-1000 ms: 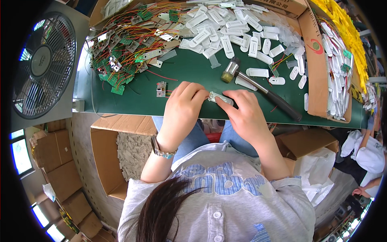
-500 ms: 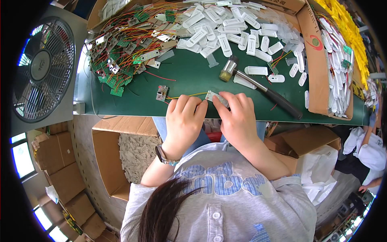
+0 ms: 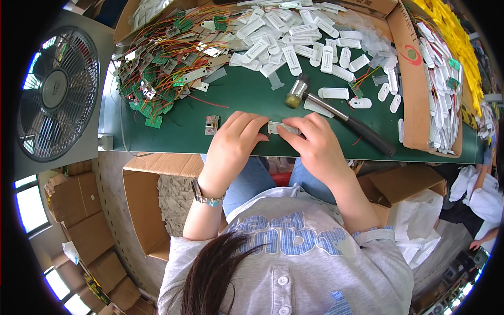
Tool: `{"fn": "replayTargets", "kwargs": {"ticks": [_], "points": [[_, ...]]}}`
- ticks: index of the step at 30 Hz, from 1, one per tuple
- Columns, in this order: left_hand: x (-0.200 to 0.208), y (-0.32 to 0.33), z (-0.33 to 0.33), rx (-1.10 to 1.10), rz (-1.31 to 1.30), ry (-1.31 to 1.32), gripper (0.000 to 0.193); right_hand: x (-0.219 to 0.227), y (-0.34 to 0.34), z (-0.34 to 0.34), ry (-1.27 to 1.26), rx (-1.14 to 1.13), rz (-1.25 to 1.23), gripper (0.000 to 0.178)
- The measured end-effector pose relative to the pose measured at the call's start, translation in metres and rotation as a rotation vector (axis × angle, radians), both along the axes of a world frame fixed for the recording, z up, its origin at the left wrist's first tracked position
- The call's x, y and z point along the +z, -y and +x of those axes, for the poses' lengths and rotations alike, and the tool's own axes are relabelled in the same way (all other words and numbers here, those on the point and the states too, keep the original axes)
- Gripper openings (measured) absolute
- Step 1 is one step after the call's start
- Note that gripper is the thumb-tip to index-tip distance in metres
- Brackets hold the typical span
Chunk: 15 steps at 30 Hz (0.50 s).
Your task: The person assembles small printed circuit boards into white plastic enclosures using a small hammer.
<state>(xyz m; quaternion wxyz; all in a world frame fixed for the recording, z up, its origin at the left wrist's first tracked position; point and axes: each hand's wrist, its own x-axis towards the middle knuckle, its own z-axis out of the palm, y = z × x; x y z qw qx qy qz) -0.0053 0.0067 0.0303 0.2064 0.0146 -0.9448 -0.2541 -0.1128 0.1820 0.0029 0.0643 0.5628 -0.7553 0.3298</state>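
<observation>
A narrow, pale rectangular piece [image 3: 275,127] lies low over the green table top near its front edge. My right hand [image 3: 315,140] grips its right part between thumb and fingers, hiding much of it. Close to the piece's left end is my left hand [image 3: 235,137], its fingers curled and its thumb bent in; what they hold, if anything, is hidden. Just left of that hand sits a small metal-plated circuit board [image 3: 211,125]. A hammer [image 3: 344,116] with a black grip rests beyond my right hand.
Circuit boards with red and yellow wires [image 3: 157,73] are heaped at the far left, white plastic casings [image 3: 294,39] at the far middle. A cardboard box [image 3: 415,89] of casings borders the right side. A fan [image 3: 58,92] stands at the left.
My left hand has shifted slightly left and turned, its thumb lower and away from the piece. The yellow wire seen between board and piece is now hidden. More of the pale piece shows.
</observation>
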Motion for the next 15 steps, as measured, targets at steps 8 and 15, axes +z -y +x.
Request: {"fn": "replayTargets", "kwargs": {"ticks": [8,15], "points": [[-0.014,0.014,-0.006,-0.163,-0.017,-0.034,0.042,-0.002,0.000,0.000,0.034,0.002,-0.018,0.023],[-0.013,0.008,-0.009,-0.165,-0.044,-0.021,0.041,-0.001,-0.001,-0.002,0.012,0.001,-0.006,0.023]]}}
